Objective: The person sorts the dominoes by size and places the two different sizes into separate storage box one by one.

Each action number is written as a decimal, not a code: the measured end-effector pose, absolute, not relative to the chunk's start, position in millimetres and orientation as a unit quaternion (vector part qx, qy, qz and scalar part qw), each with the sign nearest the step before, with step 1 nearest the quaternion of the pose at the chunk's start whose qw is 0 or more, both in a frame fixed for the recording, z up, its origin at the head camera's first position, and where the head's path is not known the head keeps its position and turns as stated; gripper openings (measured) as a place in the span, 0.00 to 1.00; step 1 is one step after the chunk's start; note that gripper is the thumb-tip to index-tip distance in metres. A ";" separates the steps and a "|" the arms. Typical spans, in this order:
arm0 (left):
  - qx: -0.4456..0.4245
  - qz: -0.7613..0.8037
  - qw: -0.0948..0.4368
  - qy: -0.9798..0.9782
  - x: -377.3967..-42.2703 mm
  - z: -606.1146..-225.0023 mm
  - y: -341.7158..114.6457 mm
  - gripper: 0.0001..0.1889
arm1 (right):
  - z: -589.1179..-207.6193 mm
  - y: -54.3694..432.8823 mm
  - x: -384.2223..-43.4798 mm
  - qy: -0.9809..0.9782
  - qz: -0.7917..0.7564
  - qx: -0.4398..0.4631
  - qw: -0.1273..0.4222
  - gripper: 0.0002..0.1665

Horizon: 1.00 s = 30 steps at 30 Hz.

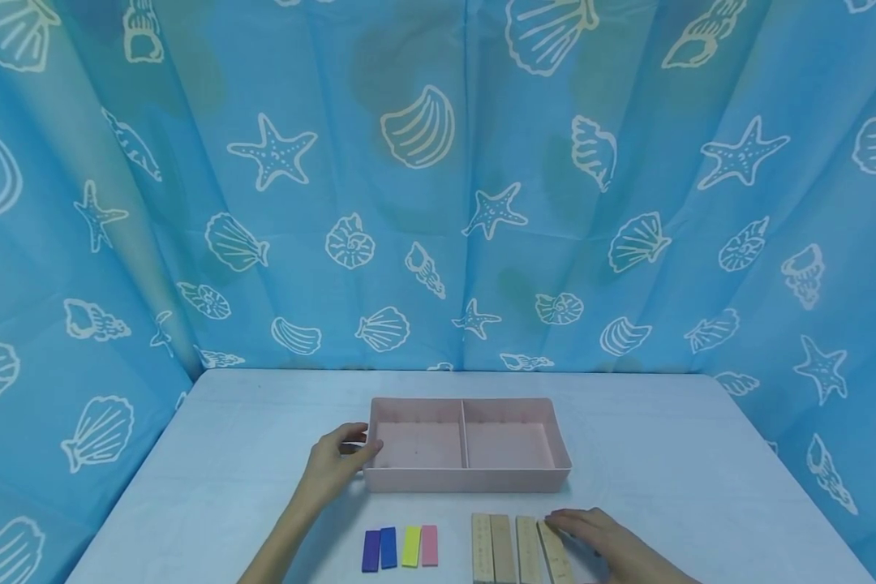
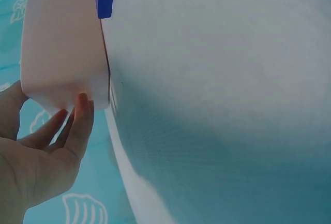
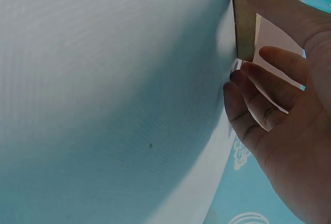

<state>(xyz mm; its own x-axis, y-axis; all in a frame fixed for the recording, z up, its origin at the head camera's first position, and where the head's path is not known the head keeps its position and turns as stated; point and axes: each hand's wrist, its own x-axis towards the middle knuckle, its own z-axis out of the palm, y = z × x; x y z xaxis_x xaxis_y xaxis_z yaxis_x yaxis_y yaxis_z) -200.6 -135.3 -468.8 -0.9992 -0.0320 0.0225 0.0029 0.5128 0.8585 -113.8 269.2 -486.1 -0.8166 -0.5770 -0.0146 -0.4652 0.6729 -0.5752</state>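
Observation:
A pale pink two-compartment tray (image 1: 467,480) stands on the table with nothing inside it. My left hand (image 1: 333,462) holds the tray's left end, thumb over the rim and fingers against the outer end wall (image 2: 67,94). Below the tray, several plain wooden blocks (image 1: 500,548) lie side by side. The rightmost wooden block (image 1: 555,553) is tilted, its far end leaning left. Beside it is my right hand (image 1: 602,539), fingers loosely bent. In the right wrist view, the thumb (image 3: 282,12) touches a wooden block (image 3: 245,30); the other fingers are not wrapped around it.
Left of the wooden blocks lie small coloured pieces: purple (image 1: 371,551), blue (image 1: 388,548), yellow (image 1: 411,547) and pink (image 1: 429,546). A white cloth covers the table (image 1: 642,438). A blue curtain (image 1: 438,203) with shell prints hangs behind and at both sides.

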 end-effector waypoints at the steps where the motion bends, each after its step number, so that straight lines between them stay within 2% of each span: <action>1: 0.009 -0.493 0.017 -0.870 -200.6 -468.5 -135.1 0.27 | -486.1 269.0 -113.3 0.910 -0.284 -0.284 0.100 0.51; 10: 0.009 -0.492 0.009 -0.871 -205.3 -473.4 -131.8 0.30 | -486.4 266.8 -114.9 0.904 -0.284 -0.308 0.082 0.48; 16: 0.013 -0.488 0.000 -0.873 -207.3 -476.4 -128.3 0.32 | -488.1 265.3 -116.5 0.905 -0.281 -0.304 0.098 0.48; 24: -0.007 -0.490 0.014 -0.871 -204.6 -473.9 -126.8 0.29 | -492.5 266.1 -118.6 0.903 -0.278 -0.320 0.076 0.47; 30: -0.005 -0.492 0.020 -0.870 -203.5 -473.8 -125.4 0.27 | -492.6 266.1 -117.6 0.907 -0.273 -0.309 0.088 0.48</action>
